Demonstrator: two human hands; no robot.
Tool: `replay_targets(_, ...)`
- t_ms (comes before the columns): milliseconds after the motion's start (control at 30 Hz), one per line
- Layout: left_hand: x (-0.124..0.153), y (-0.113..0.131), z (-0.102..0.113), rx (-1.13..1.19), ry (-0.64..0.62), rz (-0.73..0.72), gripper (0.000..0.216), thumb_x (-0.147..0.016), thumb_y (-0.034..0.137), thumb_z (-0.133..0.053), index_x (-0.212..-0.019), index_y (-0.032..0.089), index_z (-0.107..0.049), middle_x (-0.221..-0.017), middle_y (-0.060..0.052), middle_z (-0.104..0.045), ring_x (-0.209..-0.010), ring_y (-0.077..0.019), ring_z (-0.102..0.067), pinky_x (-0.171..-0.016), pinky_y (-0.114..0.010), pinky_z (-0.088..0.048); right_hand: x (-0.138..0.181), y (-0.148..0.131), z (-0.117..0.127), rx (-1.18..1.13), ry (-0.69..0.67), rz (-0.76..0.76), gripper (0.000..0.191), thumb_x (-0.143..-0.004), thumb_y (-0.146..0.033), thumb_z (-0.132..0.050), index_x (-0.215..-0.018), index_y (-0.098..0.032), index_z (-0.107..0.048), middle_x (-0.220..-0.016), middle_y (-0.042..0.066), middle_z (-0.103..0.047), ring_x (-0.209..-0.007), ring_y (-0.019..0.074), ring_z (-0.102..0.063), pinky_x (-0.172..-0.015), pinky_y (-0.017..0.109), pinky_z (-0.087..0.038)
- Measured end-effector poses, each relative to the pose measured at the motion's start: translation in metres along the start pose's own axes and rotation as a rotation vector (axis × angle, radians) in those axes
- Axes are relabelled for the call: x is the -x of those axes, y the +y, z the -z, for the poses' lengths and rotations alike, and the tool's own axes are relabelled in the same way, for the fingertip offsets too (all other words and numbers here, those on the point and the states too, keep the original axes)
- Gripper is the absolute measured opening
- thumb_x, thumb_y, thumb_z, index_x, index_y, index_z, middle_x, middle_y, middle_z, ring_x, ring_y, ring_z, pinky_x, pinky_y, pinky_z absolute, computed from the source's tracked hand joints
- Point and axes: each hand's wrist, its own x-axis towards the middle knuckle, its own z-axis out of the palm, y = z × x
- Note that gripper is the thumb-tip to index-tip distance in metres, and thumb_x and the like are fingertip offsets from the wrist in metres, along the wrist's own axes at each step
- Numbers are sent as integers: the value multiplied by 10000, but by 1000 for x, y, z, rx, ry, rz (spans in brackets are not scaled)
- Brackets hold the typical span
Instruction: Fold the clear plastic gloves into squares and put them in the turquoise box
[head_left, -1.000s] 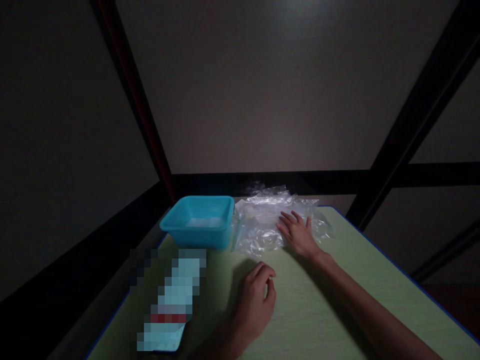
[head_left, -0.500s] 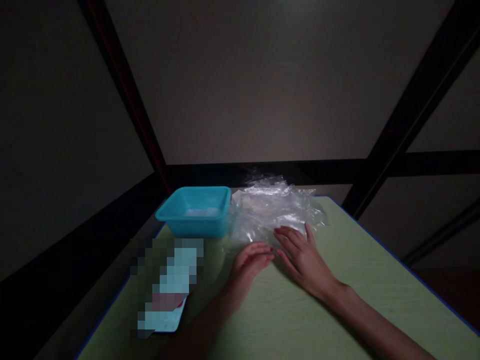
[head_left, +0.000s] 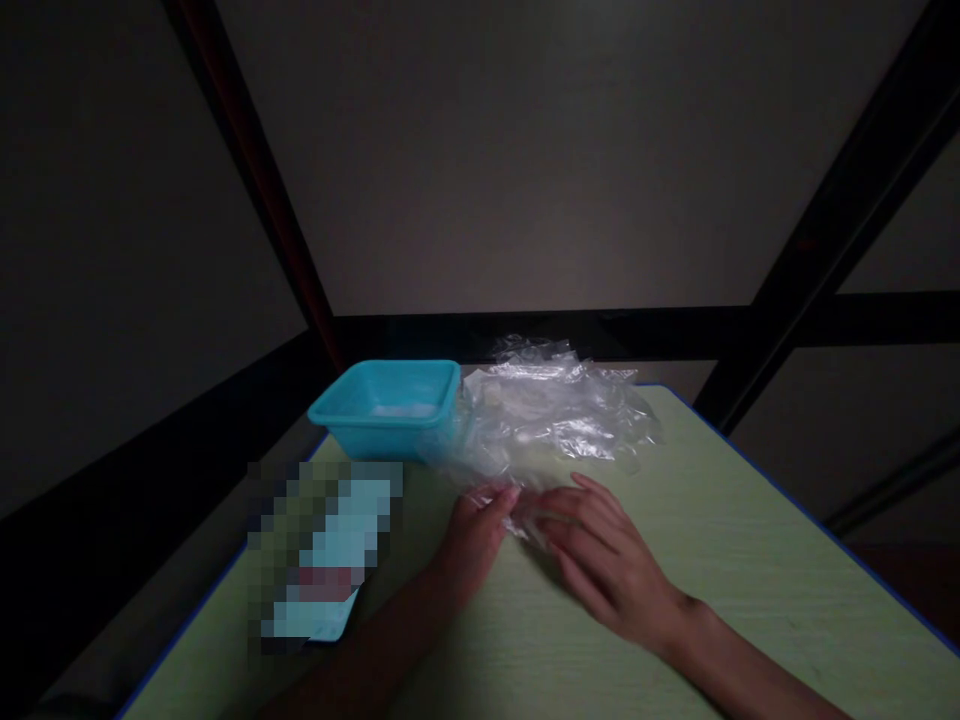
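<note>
A heap of clear plastic bags [head_left: 559,415] lies at the far end of the pale green table [head_left: 750,560]. One thin clear bag [head_left: 480,472] is drawn out of the heap toward me. My left hand [head_left: 474,535] pinches its near edge with the fingertips. My right hand [head_left: 600,560] touches the same edge beside it, fingers bent and close together. A turquoise plastic tub [head_left: 390,408] stands left of the heap, with something pale on its bottom.
A flat light-blue item [head_left: 326,560], blurred out, lies at the table's left edge. Dark metal frame bars [head_left: 817,230] cross behind the table before a grey wall. The table has a blue rim. The room is dim.
My right hand slid back from the top of the heap toward me. My left hand moved forward to meet it at the edge of one bag, which now trails out of the heap.
</note>
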Motion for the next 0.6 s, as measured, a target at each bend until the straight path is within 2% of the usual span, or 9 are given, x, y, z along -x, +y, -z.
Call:
replay_targets(133,-2,-5,4,-55,8,-14,323,-548,414,-768,-663,133,-658,-638,-38,-664,-688,-178,-628,-732,-298,-467,-3,11,3,-156,241,-505,268,-791,-252,-531,-1058,-232,-534,-1106,100,-572,-1029,248,-540,-831,421,-466)
replay_targets(200,-3,-6,5,-85,7,-14,327,-540,411,-774,-658,124,-671,-647,-47,-673,-667,-171,-623,-724,-294,-464,-7,16,2,-318,249,-714,315,-734,-334,-576,-1024,-219,-533,-1029,90,-589,-918,236,-568,-733,383,-491)
replay_targets(267,-2,-6,6,-115,5,-18,319,-532,401,-778,-648,121,-678,-652,-50,-678,-644,-166,-616,-697,-287,-461,-12,19,2,-504,210,-855,315,-679,-379,-604,-934,-203,-545,-856,55,-599,-739,189,-568,-604,307,-477)
replay_targets(400,1,-2,4,-171,2,-35,273,-523,361,-786,-606,128,-671,-614,-33,-666,-596,-152,-591,-632,-266,-446,-18,16,4,-711,122,-936,231,-634,-401,-627,-671,-191,-539,-588,-18,-498,-540,116,-464,-495,237,-380)
replay_targets(600,2,-2,3,-208,4,-40,274,-492,343,-801,-574,137,-641,-599,-19,-656,-605,-160,-599,-638,-267,-452,-18,8,4,-781,72,-993,265,-609,-413,-648,-537,-184,-534,-497,-42,-459,-470,87,-383,-452,222,-305)
